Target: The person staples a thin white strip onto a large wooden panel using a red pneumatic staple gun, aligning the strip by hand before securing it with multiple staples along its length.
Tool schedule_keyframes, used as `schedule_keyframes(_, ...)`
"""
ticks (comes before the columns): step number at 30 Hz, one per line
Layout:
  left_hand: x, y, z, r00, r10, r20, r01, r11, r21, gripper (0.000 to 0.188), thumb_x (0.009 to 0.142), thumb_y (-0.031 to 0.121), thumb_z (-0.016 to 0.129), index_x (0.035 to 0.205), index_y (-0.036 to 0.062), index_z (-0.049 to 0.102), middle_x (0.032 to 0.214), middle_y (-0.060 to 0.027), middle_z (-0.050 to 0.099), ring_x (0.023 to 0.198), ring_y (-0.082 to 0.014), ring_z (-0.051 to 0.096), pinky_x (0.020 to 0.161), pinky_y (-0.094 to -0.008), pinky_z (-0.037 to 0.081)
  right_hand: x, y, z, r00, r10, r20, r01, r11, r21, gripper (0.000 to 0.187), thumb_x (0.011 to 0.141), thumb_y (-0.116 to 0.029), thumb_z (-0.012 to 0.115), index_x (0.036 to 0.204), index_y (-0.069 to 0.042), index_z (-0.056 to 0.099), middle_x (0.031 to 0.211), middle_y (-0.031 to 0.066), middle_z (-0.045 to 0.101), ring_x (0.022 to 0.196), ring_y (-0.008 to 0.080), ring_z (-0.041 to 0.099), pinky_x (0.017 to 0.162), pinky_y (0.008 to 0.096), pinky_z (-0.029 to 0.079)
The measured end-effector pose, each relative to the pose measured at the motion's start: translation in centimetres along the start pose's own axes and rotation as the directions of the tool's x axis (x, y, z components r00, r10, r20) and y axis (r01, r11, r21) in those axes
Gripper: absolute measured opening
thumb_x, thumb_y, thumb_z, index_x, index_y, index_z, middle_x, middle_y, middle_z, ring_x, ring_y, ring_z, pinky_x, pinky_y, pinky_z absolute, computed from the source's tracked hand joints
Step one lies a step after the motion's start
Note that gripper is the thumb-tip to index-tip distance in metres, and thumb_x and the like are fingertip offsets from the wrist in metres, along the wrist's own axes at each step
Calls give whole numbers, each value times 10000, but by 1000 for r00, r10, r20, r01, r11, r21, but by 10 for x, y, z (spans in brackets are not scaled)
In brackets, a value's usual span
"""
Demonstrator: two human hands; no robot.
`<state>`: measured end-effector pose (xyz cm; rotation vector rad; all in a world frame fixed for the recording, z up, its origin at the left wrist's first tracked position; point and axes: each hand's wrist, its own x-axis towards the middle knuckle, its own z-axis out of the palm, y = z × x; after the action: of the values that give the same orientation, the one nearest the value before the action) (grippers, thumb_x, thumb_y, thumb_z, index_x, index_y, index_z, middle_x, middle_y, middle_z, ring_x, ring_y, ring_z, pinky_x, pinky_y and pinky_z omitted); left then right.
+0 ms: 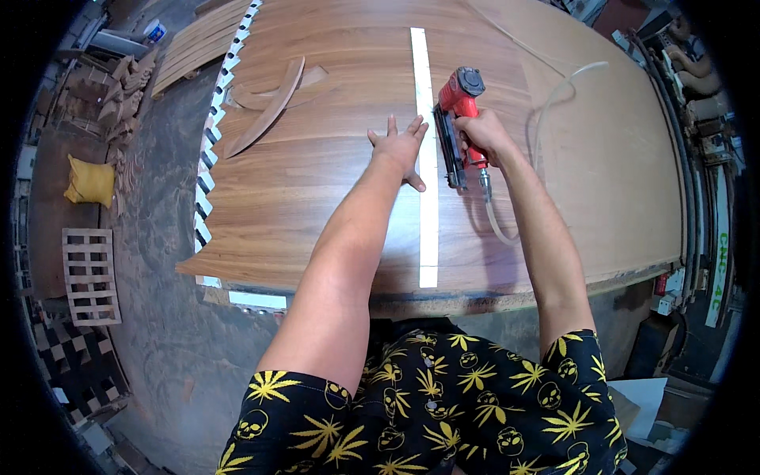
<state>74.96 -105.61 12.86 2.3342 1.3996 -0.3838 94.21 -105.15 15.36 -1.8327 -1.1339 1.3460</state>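
My right hand [484, 133] grips a red and black air nailer [461, 101] by its handle, with its fingers wrapped round it. A clear air hose [492, 215] runs from the fitting at the handle's end. The nailer is just right of a long white strip [428, 214] lying lengthwise on a wood-grain panel [317, 174]. My left hand [398, 149] lies spread on the panel at the strip's left edge, with fingertips and thumb reaching the strip. Whether the nailer's nose touches the strip I cannot make out.
Curved wooden pieces [269, 111] lie on the panel's left part. A white toothed edge [207, 162] runs along the table's left side. Plain brown board [609, 158] covers the right side, with hose across it. A yellow sack [89, 181] and a slatted pallet [93, 277] stand left.
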Motion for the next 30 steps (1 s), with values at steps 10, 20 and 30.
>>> schedule_keyframes(10, 0, -2, 1, 1000, -2, 4, 2, 999, -39, 1409, 468, 442, 960, 1589, 245, 131, 1666, 73, 81, 1508, -417, 102, 1093, -770, 231, -2, -5, 2, 1000, 11, -16, -11, 1000, 6, 126, 807, -100, 612, 739, 6, 611, 595, 76, 594, 497, 164, 567, 463, 320, 433)
schedule_keyframes(20, -2, -2, -1, 1000, -6, 3, 6, 998, -64, 1396, 475, 409, 963, 1589, 236, 140, 1666, 66, 83, 1512, -404, 88, 1105, -761, 222, -3, -7, 3, 1000, 16, -11, -16, 1000, -2, 121, 811, -95, 612, 767, 18, 618, 604, 82, 600, 493, 167, 565, 459, 321, 423)
schedule_keyframes(30, 1, -4, 2, 1000, 2, -7, -3, 997, -74, 1400, 466, 410, 964, 1588, 230, 147, 1666, 62, 89, 1510, -415, 92, 1094, -775, 216, -3, -7, 2, 1000, 18, -16, -18, 1000, -1, 120, 819, -93, 627, 775, 18, 617, 609, 80, 599, 506, 164, 574, 463, 316, 423)
